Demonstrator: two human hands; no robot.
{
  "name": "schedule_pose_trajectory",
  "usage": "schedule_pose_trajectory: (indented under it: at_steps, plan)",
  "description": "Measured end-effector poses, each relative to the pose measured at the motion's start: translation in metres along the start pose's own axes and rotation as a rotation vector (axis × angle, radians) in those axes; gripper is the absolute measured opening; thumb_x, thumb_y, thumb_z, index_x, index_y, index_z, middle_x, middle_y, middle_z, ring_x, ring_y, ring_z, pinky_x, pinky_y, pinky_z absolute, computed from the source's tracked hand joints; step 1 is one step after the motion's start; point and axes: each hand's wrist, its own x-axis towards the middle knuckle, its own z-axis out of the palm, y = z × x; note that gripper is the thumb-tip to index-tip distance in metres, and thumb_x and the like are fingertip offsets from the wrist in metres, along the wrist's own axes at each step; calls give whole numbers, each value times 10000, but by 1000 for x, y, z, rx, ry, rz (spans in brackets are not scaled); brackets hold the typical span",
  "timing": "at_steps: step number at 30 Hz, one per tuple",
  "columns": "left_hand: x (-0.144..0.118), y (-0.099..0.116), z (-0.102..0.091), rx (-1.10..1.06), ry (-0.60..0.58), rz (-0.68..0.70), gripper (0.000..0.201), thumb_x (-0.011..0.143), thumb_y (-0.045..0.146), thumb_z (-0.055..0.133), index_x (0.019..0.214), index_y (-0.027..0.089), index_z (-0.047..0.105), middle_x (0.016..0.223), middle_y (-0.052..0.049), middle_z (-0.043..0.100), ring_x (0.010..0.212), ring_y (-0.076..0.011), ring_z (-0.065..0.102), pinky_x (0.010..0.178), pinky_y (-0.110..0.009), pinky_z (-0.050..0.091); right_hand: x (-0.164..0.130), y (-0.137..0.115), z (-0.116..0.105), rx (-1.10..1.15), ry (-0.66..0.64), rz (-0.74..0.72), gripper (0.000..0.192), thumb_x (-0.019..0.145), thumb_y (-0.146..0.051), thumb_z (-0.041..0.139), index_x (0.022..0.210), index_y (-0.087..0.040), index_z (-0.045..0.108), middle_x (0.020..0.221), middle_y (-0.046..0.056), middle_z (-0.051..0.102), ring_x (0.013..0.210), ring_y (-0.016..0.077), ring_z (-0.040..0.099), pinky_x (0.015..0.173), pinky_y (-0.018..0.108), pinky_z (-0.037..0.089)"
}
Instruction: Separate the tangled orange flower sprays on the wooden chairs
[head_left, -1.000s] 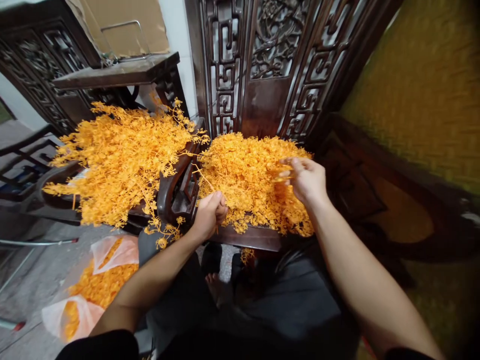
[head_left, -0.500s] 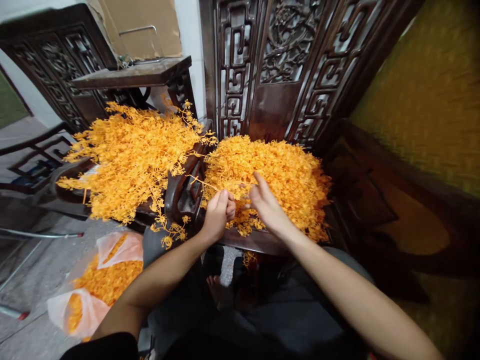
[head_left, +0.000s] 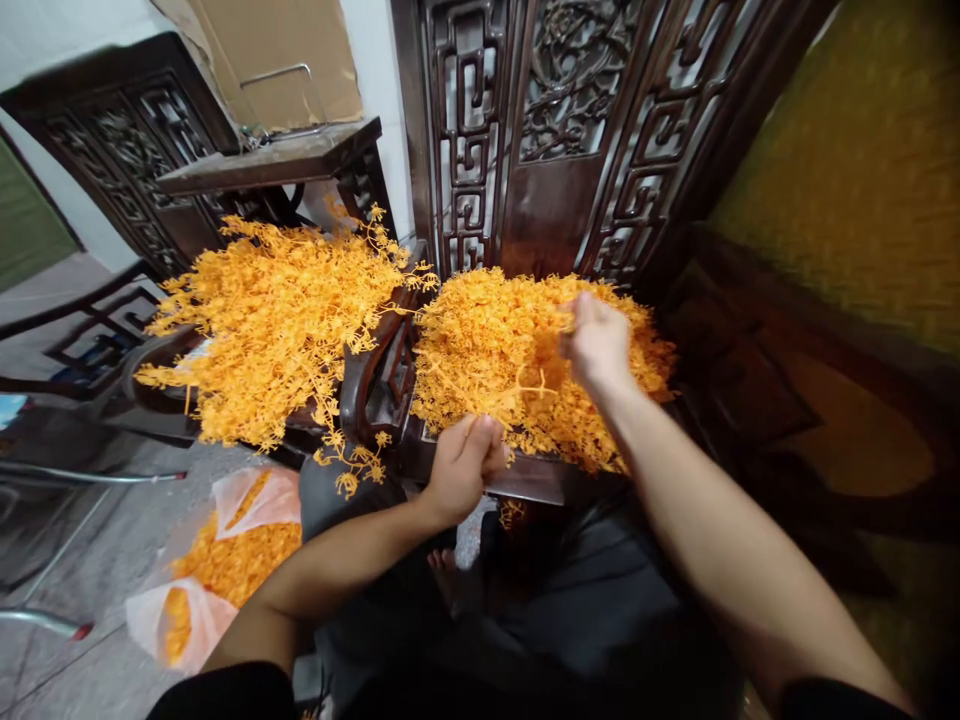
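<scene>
My left hand [head_left: 466,465] is closed in front of the right-hand heap, gripping the thin stem of an orange plastic flower sprig [head_left: 531,388]. The sprig's branched end points up and to the right. My right hand [head_left: 600,345] is above the right part of the same heap, its fingers curled together; what they hold, if anything, is hidden. The heap of small orange plastic pieces [head_left: 480,320] lies on the seat of a dark carved wooden chair. Left of it, a larger pile of orange branched sprigs [head_left: 270,320] lies beyond the armrest.
A curved wooden armrest [head_left: 360,390] stands between the piles. On the floor at lower left, an open plastic bag [head_left: 184,625] holds more orange pieces. Metal tubes with red ends [head_left: 150,475] lie left of it. A small wooden table [head_left: 270,165] carries cardboard.
My right hand has moved right and away from me, and its spread fingers have curled in. My left hand has come slightly nearer and rightward, and the sprig now points right.
</scene>
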Motion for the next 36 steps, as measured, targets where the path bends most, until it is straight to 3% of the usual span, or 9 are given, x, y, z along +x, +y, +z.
schedule_pose_trajectory:
  at_steps: [4, 8, 11, 14, 19, 21, 26, 28, 36]
  plan:
    - [2, 7, -8, -64, -51, -58, 431, 952, 552, 600, 756, 196, 456, 482, 116, 223, 404, -51, 182, 395, -176, 180, 28, 20, -34, -20, 94, 85, 505, 767, -722, 694, 820, -239, 556, 511, -90, 351, 393, 105, 343, 392, 248, 302]
    - [13, 6, -15, -51, 3, -108, 429, 922, 567, 633, 787, 191, 478, 498, 112, 262, 417, -49, 184, 396, -166, 167, 23, 30, -33, -448, -79, -205, 344, 846, -515, 683, 969, -197, 723, 818, 63, 620, 742, 220, 612, 701, 415, 555]
    - [17, 6, -17, -36, -9, -120, 436, 919, 578, 630, 796, 186, 487, 503, 110, 285, 416, -48, 197, 400, -168, 177, 10, 18, -28, -787, -173, -476, 323, 831, -371, 712, 1096, -202, 784, 1235, 167, 604, 1184, 356, 556, 1043, 600, 431]
    - [17, 8, -20, -18, -44, -104, 429, 935, 564, 613, 792, 179, 493, 503, 110, 290, 419, -49, 214, 410, -172, 201, -15, -8, -24, -811, -182, -578, 287, 866, -381, 693, 1085, -220, 787, 1348, 168, 570, 1300, 389, 483, 1100, 635, 357]
    - [21, 6, -24, 15, -51, -74, 394, 980, 529, 556, 810, 177, 503, 508, 104, 310, 424, -57, 225, 421, -186, 212, -75, -35, 1, -297, -687, -145, 316, 891, -503, 686, 1041, -228, 728, 864, 54, 700, 767, 203, 655, 720, 374, 546]
    - [20, 5, -25, 48, -48, -60, 396, 989, 529, 537, 800, 183, 496, 511, 100, 315, 427, -61, 225, 428, -195, 208, -84, -33, 9, -163, -734, -22, 314, 859, -519, 728, 874, -206, 708, 742, 24, 666, 647, 162, 622, 617, 313, 512]
    - [10, 23, -29, 388, -106, 92, 507, 1006, 561, 480, 675, 177, 474, 551, 40, 416, 500, -81, 358, 518, -233, 280, -44, -23, -17, 100, -181, -47, 346, 740, -481, 854, 684, -194, 668, 664, -6, 652, 474, 87, 537, 470, 244, 465]
    - [9, 33, -33, 547, -168, 91, 527, 1018, 560, 449, 677, 166, 527, 565, 23, 461, 525, -90, 407, 545, -237, 307, -30, -25, -33, 165, -88, 6, 328, 676, -460, 899, 737, -198, 713, 748, 10, 704, 521, 103, 596, 491, 259, 529]
    - [19, 40, -44, 694, -379, -2, 473, 1039, 472, 433, 776, 163, 676, 552, 23, 508, 489, -88, 423, 519, -210, 312, -71, -38, -21, -20, -826, 326, 268, 744, -416, 867, 832, -177, 785, 690, 45, 741, 525, 140, 665, 546, 274, 568]
